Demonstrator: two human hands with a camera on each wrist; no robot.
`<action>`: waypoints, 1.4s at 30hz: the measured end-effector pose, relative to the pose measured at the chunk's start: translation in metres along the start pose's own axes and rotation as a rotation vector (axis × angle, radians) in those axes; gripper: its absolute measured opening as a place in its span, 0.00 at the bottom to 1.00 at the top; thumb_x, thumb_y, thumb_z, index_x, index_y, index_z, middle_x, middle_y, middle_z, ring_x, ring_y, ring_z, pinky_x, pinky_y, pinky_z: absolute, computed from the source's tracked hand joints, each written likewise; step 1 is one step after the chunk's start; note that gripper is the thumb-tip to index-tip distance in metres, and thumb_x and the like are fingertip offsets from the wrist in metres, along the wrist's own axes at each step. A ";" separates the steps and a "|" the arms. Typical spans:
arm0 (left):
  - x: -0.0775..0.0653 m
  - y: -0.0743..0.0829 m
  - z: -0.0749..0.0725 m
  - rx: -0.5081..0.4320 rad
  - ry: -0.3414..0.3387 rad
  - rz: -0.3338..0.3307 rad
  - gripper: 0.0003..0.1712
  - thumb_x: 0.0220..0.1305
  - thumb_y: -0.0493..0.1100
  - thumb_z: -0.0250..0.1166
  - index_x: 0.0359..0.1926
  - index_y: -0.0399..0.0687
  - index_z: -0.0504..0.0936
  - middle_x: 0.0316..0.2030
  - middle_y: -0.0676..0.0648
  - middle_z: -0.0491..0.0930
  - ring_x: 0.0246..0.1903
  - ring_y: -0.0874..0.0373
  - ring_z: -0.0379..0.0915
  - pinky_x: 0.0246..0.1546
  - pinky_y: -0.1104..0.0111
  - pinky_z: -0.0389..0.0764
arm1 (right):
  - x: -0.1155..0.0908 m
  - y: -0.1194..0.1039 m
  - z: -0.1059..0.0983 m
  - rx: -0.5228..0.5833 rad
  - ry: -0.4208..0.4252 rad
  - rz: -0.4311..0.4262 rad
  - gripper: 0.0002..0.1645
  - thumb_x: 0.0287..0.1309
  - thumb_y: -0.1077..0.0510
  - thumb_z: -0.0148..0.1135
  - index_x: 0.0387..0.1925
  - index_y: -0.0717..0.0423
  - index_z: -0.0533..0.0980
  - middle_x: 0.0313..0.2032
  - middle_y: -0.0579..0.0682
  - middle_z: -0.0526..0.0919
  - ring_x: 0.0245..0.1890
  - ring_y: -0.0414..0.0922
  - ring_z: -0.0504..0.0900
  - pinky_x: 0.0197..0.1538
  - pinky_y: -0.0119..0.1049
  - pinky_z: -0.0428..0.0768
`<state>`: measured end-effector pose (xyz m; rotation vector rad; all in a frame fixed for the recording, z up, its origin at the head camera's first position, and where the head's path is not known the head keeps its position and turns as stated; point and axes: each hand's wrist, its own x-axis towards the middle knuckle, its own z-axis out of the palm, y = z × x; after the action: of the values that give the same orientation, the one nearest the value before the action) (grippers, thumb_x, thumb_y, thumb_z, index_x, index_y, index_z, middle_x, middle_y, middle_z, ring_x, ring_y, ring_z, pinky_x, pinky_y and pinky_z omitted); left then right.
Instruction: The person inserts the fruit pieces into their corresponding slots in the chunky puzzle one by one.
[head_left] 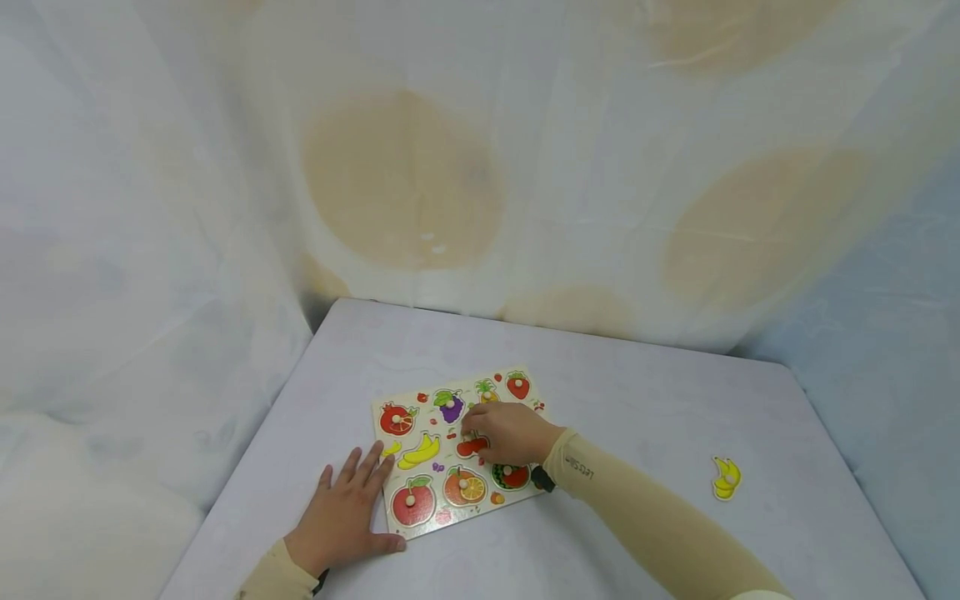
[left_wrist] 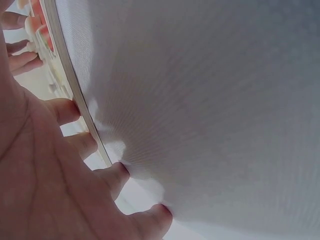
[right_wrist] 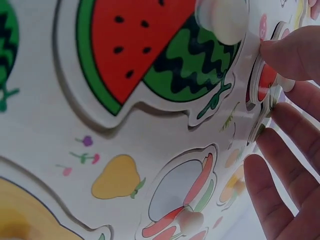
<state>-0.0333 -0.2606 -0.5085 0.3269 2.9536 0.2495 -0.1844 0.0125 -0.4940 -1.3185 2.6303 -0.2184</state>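
Note:
A fruit puzzle board [head_left: 431, 510] lies tilted on the table, with knobbed fruit pieces in it. My right hand [head_left: 513, 433] is over its middle, thumb and fingers at the cherry piece [head_left: 471, 447]. In the right wrist view, the thumb [right_wrist: 292, 52] and index finger bracket this piece's knob. My left hand [head_left: 341, 508] rests spread at the board's left edge. Some of its fingertips [left_wrist: 65, 110] touch the board's side; others are on the tabletop. A banana picture [head_left: 418, 452] shows on the board without a visible knob.
A loose banana piece [head_left: 726, 478] lies on the right of the white-covered table [head_left: 630, 400]. Around the board's cherry area are watermelon [head_left: 512, 476], orange [head_left: 465, 487], apple [head_left: 413, 502], grape [head_left: 450, 407] and strawberry [head_left: 518, 385] pieces. Cloth walls [head_left: 585, 208] enclose the back and sides.

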 end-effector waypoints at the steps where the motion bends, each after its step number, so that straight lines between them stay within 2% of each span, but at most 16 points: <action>1: -0.001 0.000 -0.001 0.000 -0.001 0.000 0.68 0.37 0.80 0.70 0.73 0.46 0.65 0.75 0.41 0.54 0.72 0.34 0.49 0.62 0.29 0.52 | -0.001 0.000 0.000 0.003 0.002 0.001 0.22 0.56 0.48 0.73 0.54 0.41 0.81 0.57 0.40 0.79 0.55 0.39 0.78 0.56 0.33 0.78; 20: -0.002 0.002 -0.004 -0.003 -0.008 0.004 0.68 0.36 0.80 0.71 0.73 0.45 0.65 0.75 0.40 0.54 0.72 0.34 0.49 0.61 0.28 0.53 | -0.001 0.002 0.001 0.020 -0.015 0.013 0.23 0.57 0.50 0.72 0.55 0.40 0.81 0.59 0.39 0.78 0.58 0.39 0.76 0.58 0.35 0.77; 32: -0.001 0.001 -0.001 0.004 0.004 0.009 0.68 0.36 0.80 0.71 0.73 0.45 0.65 0.75 0.40 0.55 0.72 0.34 0.49 0.61 0.28 0.53 | -0.002 0.000 -0.001 0.021 -0.009 0.025 0.20 0.56 0.52 0.71 0.52 0.41 0.82 0.58 0.39 0.78 0.59 0.39 0.76 0.57 0.35 0.77; 42: 0.001 0.001 0.001 -0.004 -0.001 0.006 0.68 0.37 0.79 0.71 0.73 0.46 0.65 0.75 0.41 0.54 0.72 0.34 0.49 0.62 0.28 0.51 | -0.004 -0.001 -0.001 0.031 0.000 0.032 0.20 0.56 0.52 0.71 0.52 0.41 0.82 0.58 0.40 0.78 0.56 0.39 0.77 0.55 0.34 0.78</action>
<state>-0.0337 -0.2593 -0.5093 0.3347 2.9509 0.2565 -0.1819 0.0152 -0.4927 -1.2658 2.6351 -0.2539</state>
